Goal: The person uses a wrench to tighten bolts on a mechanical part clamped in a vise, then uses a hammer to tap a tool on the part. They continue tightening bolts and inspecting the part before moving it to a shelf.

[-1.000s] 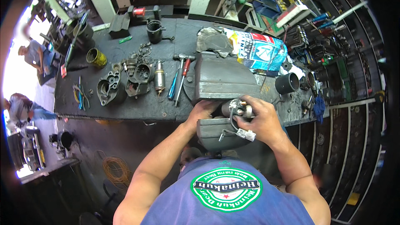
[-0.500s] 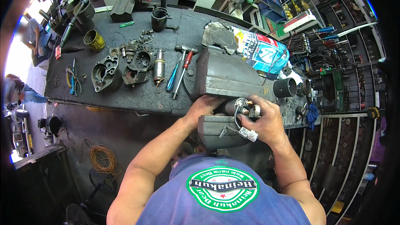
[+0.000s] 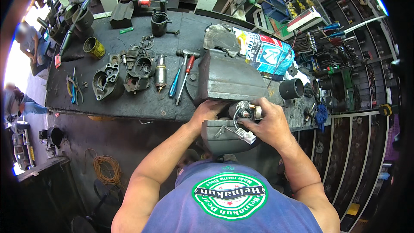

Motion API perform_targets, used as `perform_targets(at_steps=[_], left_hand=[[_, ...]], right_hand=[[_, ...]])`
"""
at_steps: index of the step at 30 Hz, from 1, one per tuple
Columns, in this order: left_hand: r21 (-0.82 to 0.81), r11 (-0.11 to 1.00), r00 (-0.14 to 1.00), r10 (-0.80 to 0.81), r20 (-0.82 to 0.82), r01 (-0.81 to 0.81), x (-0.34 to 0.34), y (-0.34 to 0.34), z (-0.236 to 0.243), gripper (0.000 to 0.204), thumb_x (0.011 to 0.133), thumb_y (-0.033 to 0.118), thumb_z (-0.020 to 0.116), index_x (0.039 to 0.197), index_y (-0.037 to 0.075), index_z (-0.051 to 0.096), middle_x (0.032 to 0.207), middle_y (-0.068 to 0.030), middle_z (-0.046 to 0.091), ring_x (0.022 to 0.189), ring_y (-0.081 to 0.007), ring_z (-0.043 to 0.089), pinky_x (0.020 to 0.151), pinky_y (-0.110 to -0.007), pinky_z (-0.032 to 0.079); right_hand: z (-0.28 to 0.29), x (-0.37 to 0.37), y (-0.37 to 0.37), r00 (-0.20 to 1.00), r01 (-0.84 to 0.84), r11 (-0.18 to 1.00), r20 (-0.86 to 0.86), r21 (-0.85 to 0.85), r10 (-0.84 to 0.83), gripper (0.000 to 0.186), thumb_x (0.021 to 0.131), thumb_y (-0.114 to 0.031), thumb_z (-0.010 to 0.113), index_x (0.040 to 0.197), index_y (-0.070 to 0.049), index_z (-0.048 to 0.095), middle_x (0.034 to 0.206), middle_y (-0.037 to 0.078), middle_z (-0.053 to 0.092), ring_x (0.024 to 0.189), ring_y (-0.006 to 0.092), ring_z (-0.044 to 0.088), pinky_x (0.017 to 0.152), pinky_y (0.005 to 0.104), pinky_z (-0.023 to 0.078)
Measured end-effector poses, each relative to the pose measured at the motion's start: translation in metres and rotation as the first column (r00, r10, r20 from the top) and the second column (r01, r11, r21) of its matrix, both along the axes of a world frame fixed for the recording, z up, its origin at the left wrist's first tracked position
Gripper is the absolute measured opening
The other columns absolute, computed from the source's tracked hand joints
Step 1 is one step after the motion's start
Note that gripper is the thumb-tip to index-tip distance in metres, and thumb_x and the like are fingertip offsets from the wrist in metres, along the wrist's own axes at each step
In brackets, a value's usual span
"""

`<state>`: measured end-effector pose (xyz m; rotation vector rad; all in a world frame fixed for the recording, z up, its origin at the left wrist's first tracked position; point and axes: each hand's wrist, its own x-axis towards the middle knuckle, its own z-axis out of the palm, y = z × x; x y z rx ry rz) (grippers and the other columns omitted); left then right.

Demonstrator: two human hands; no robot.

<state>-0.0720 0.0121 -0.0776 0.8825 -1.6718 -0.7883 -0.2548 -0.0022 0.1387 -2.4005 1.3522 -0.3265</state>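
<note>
A starter solenoid [image 3: 244,111], a dark cylinder with copper terminals on its end, sits between the two jaws of a big grey vise [image 3: 233,77]. From it a black wire runs to a pale plastic connector [image 3: 246,136], which hangs over the near jaw [image 3: 222,137]. My right hand [image 3: 272,123] is closed around the terminal end, thumb on the near side and fingers on the far side. At the solenoid's other end, my left hand [image 3: 208,113] reaches into the gap between the jaws. Its fingers curl in there, the tips partly hidden.
Left of the vise lie a hammer [image 3: 186,53], a red screwdriver [image 3: 185,77], a blue screwdriver [image 3: 174,84], an armature [image 3: 161,73] and metal housings [image 3: 106,82]. A black ring [image 3: 291,89] and a blue bag [image 3: 271,56] are at the right. Two people are at the far left.
My right hand has shifted slightly left at the solenoid's terminal end, and the connector has swung a little left and up. The view has moved slightly; my left hand stays between the jaws.
</note>
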Motion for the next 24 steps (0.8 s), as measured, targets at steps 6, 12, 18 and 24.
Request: perform_targets(at_steps=[6, 12, 18, 24], left_hand=[[0.057, 0.998, 1.0, -0.016, -0.025, 0.017, 0.002, 0.003, 0.0, 0.064, 0.082, 0.026, 0.084, 0.139, 0.001, 0.066, 0.132, -0.0218, 0.072, 0.123, -0.0421, 0.068, 0.107, -0.046, 0.053], [0.035, 0.999, 0.997, 0.037, 0.073, -0.04, 0.01, 0.009, 0.005, 0.063, 0.082, 0.032, 0.085, 0.135, 0.001, 0.069, 0.127, -0.0189, 0.075, 0.119, -0.0399, 0.069, 0.104, -0.047, 0.052], [0.346, 0.793, 0.807, 0.573, -0.144, -0.501, 0.013, 0.068, -0.042, 0.043, 0.093, 0.016, 0.08, 0.131, -0.002, 0.07, 0.125, -0.0172, 0.076, 0.115, -0.0271, 0.073, 0.099, -0.038, 0.057], [0.839, 0.204, 0.597, 0.785, 0.169, -0.505, -0.031, 0.176, -0.143, 0.061, 0.101, 0.038, 0.073, 0.143, -0.005, 0.06, 0.136, -0.0242, 0.069, 0.128, -0.036, 0.066, 0.111, -0.043, 0.05]], right_hand=[[0.0, -0.001, 0.0, 1.0, -0.013, 1.0, 0.018, 0.01, 0.013, 0.05, 0.076, -0.022, 0.096, 0.11, -0.001, 0.066, 0.093, 0.021, 0.073, 0.087, 0.0432, 0.073, 0.076, 0.0483, 0.058], [-0.004, -0.007, -0.005, 0.995, -0.081, 0.996, 0.063, -0.026, 0.083, 0.053, 0.074, -0.025, 0.097, 0.11, 0.0, 0.065, 0.09, 0.023, 0.071, 0.086, 0.0444, 0.072, 0.075, 0.049, 0.058], [-0.006, -0.011, -0.013, 0.993, -0.122, 0.991, -0.011, -0.057, 0.121, 0.055, 0.074, -0.031, 0.097, 0.109, 0.0, 0.066, 0.091, 0.022, 0.073, 0.084, 0.0436, 0.072, 0.074, 0.0481, 0.057], [-0.008, -0.017, -0.019, 0.986, -0.163, 0.987, -0.016, -0.005, 0.163, 0.055, 0.08, -0.038, 0.093, 0.098, 0.001, 0.059, 0.088, 0.027, 0.07, 0.087, 0.0506, 0.069, 0.079, 0.0551, 0.056]])
